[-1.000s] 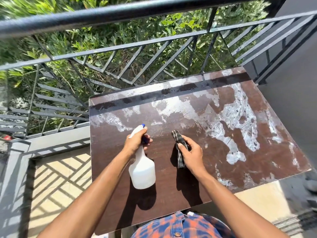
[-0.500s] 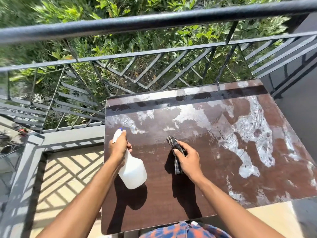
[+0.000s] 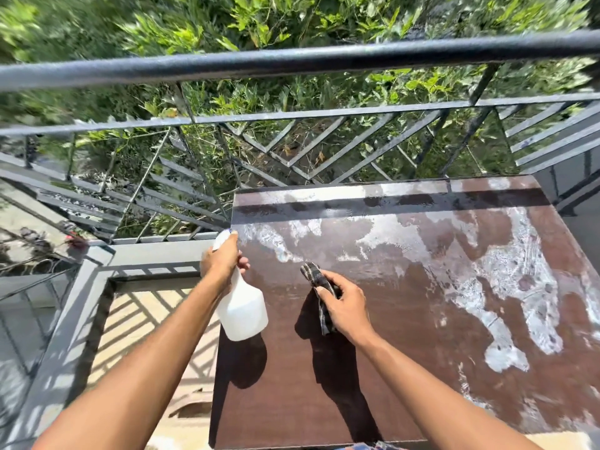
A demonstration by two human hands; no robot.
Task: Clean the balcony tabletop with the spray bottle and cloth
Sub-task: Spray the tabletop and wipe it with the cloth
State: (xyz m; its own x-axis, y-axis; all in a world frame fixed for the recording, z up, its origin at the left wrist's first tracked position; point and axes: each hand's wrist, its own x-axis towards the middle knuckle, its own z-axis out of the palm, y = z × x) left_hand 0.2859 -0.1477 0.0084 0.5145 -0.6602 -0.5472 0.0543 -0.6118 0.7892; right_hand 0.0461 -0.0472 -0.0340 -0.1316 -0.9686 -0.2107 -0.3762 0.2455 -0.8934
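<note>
- Forearms reach in from the bottom edge, over the near strip of the surface (image 3: 324, 401). This strip is plain dark brown with no white marks, so it looks wiped already.
- The left hand (image 3: 220, 264) has its fingers curled round the neck of the white spray bottle (image 3: 242, 311). It holds the bottle tilted at the left edge of the surface, with the nozzle pointing towards the far left corner. The shadow falls apart from the bottle's base, so the bottle is probably lifted clear.
- The right hand (image 3: 345, 306) is near the middle of the surface and pinches the bunched dark checked cloth (image 3: 313, 274) between thumb and fingers. I cannot tell whether the cloth touches the surface.
- Beyond and to the right of both hands, white streaks (image 3: 506, 287) cover much of the far and right parts. I judge the job roughly half done, with those patches still to be wiped.
- The metal railing (image 3: 292, 61) runs behind the surface's far edge, with green foliage (image 3: 259, 21) past it.
</note>
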